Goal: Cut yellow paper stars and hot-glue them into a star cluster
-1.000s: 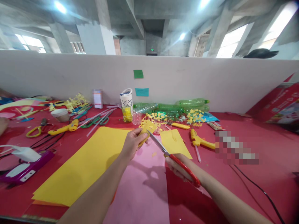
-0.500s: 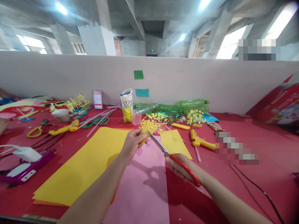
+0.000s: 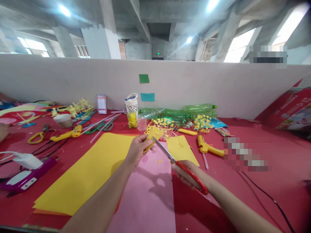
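Observation:
My left hand (image 3: 139, 148) pinches a small piece of yellow paper (image 3: 155, 132) above a pink sheet (image 3: 148, 200). In my right hand (image 3: 186, 173) are red-handled scissors (image 3: 167, 152), their blade tips at the edge of the yellow piece. The blades look nearly closed. A tiny yellow scrap (image 3: 159, 161) lies on the pink sheet below. Large yellow sheets (image 3: 89, 171) spread under my left forearm, and a smaller yellow sheet (image 3: 183, 150) rests just beyond the scissors. Yellow star cutouts (image 3: 164, 124) are heaped behind my hands.
Green plastic bottles (image 3: 178, 114) lie along the white partition (image 3: 73, 77). A yellow glue gun (image 3: 210, 149) sits to the right, another glue gun (image 3: 68, 133) to the left. A purple power strip (image 3: 29, 174) is at the left front. Another person's hand (image 3: 3, 131) shows at the left edge.
Almost nothing differs. Both hands, the yellow paper and the scissors stay in nearly the same place; the view has shifted very slightly.

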A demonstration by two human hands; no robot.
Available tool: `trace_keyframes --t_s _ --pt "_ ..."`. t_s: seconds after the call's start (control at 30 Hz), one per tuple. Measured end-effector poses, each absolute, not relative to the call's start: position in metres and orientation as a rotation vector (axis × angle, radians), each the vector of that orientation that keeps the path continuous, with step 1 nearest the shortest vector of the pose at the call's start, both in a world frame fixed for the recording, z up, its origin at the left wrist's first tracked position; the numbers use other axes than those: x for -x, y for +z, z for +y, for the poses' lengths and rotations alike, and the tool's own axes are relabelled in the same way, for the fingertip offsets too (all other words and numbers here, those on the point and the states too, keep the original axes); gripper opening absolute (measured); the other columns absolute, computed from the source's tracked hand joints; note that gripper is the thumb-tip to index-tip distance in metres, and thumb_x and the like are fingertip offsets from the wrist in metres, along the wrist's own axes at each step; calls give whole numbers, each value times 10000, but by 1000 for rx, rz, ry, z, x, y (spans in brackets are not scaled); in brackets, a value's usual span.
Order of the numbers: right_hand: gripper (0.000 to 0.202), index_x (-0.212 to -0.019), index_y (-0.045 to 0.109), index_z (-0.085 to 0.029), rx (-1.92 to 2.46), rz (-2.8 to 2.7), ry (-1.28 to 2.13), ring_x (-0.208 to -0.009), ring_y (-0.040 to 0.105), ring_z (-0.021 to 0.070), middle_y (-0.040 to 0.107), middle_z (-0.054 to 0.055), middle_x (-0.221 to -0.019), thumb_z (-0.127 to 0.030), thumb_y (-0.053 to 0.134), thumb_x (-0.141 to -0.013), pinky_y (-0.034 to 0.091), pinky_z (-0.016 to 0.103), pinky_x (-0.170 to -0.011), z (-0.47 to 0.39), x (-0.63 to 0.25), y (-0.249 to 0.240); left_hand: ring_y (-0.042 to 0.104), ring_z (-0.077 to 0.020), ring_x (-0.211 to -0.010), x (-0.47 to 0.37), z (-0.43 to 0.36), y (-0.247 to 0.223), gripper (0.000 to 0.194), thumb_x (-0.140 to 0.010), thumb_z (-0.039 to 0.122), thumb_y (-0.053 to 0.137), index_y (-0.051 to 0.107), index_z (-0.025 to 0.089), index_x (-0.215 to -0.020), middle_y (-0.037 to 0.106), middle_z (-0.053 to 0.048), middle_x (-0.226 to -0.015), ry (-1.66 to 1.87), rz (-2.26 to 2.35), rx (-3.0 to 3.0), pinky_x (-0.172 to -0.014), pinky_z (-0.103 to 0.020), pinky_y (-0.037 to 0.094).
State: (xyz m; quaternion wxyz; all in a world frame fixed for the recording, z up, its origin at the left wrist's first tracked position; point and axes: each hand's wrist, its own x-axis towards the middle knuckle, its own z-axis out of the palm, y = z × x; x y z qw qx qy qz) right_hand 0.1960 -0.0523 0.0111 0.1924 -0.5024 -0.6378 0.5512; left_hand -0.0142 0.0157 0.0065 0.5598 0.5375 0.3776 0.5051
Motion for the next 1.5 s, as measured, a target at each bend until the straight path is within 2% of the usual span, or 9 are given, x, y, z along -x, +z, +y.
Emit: trace_keyframes --t_s 0.07,0.13,0.23,0.3,0.47,0.9,1.23,1.5 --pt "436 -603 389 -186 1407 -1787 1550 -259 286 40 333 -85 -352 -575 429 -795 207 160 -269 -51 -196 11 254 -16 -313 14 15 7 179 -733 292 585 560 136 -649 516 41 -462 1196 892 -1279 -313 -167 145" --pt "422 -614 394 -186 1404 -1768 1553 -261 277 38 327 -90 -353 -567 449 -788 203 160 -270 -51 -195 10 345 -36 -333 14 13 8 189 -755 316 556 553 143 -679 567 17 -520 1206 894 -1292 -321 -165 233" --pt "418 -626 398 -188 1416 -1743 1570 -263 274 41 315 -97 -341 -571 455 -782 211 158 -273 -50 -196 8 501 -91 -434 12 11 8 196 -770 321 536 552 142 -691 580 0 -545 1215 895 -1340 -420 -200 384" --pt "424 -634 404 -186 1400 -1736 1589 -266 277 42 319 -96 -339 -581 436 -786 220 158 -278 -50 -196 8 535 -110 -475 10 11 7 188 -767 309 542 564 135 -700 571 1 -541 1212 886 -1373 -466 -216 409" --pt "450 -631 400 -182 1331 -1745 1614 -289 287 36 330 -93 -364 -605 414 -785 257 153 -304 -52 -198 9 492 -95 -428 7 10 4 225 -771 327 537 562 131 -665 545 7 -505 1221 879 -1362 -425 -208 367" --pt "440 -650 436 -175 1261 -1759 1600 -297 292 38 353 -85 -375 -580 391 -816 257 153 -315 -56 -195 0 426 -65 -341 7 8 4 287 -755 343 551 541 128 -565 488 26 -412 1249 930 -1381 -365 -192 295" --pt "484 -587 399 -181 1302 -1735 1594 -249 281 33 351 -82 -336 -610 367 -807 197 155 -275 -59 -191 0 431 -65 -346 7 9 2 289 -758 352 552 554 122 -582 508 18 -426 1245 921 -1352 -371 -193 298" --pt "497 -585 392 -186 1355 -1715 1601 -230 275 41 336 -87 -308 -641 365 -784 198 157 -260 -57 -191 1 431 -70 -347 6 8 4 278 -749 341 555 567 125 -575 506 16 -426 1234 897 -1326 -374 -198 295"
